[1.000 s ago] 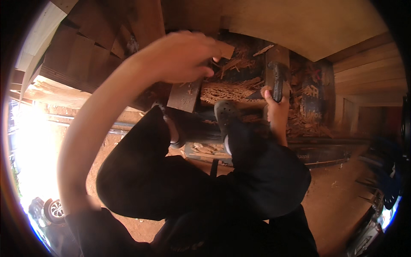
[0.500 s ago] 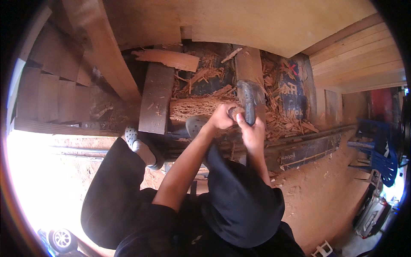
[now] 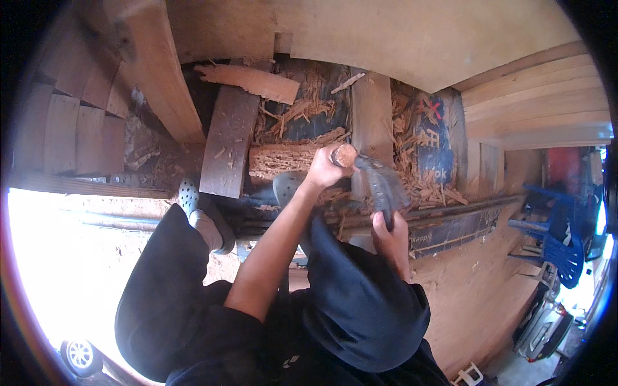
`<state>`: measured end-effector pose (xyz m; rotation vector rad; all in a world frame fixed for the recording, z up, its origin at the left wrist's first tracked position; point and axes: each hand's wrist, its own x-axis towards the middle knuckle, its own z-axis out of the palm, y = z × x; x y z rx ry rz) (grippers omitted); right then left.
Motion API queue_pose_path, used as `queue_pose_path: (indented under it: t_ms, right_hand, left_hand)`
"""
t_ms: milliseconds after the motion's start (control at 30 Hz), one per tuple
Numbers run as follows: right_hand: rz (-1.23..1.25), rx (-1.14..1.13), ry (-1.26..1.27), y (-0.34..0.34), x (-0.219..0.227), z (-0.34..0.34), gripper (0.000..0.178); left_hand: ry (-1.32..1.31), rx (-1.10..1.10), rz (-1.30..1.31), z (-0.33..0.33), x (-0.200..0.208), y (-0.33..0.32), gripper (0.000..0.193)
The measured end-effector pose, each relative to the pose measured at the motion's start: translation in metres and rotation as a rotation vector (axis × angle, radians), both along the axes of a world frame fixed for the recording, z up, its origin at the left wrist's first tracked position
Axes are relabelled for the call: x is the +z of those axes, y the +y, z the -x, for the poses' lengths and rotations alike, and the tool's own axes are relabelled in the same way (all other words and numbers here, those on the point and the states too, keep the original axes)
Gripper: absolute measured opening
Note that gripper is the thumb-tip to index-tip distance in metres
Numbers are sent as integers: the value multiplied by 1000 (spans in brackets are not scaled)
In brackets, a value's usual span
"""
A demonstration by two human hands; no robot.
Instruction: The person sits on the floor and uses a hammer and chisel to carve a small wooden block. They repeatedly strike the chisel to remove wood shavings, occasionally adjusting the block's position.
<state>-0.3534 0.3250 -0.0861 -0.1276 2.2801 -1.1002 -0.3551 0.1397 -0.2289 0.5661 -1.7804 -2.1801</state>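
Above the near end of a pale plank point(image 3: 372, 116), by its left edge, a left hand point(image 3: 324, 170) closes around a round wooden rod point(image 3: 344, 155), cut end facing up, probably to keep it steady. The right hand point(image 3: 391, 237) grips the handle of a machete-like knife point(image 3: 381, 185), its dark blade blurred just beside the rod; whether they touch is unclear. To the right, wood chips point(image 3: 412, 183) partly cover a dark printed sheet point(image 3: 430, 156), which seems to catch them.
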Motion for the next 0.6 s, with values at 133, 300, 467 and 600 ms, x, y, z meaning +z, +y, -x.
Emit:
queue_pose_path:
  t_ms: [133,300,467,600]
  right_hand:
    - [69,14,51,-1,-12,-2,31]
    - [24,-26,-6,-1,-21,-4,36]
    - [83,-59,-5,6,-16,1,37]
    - [222,-48,-22,27,23,9,35]
  left_hand:
    - [62,39,128,-6,11,-6,41]
    - [92,36,210,-3,20,-6,35]
    - [30,-16,281,2,13,-3,32]
    - [-17,-59,358,2,2,3,33]
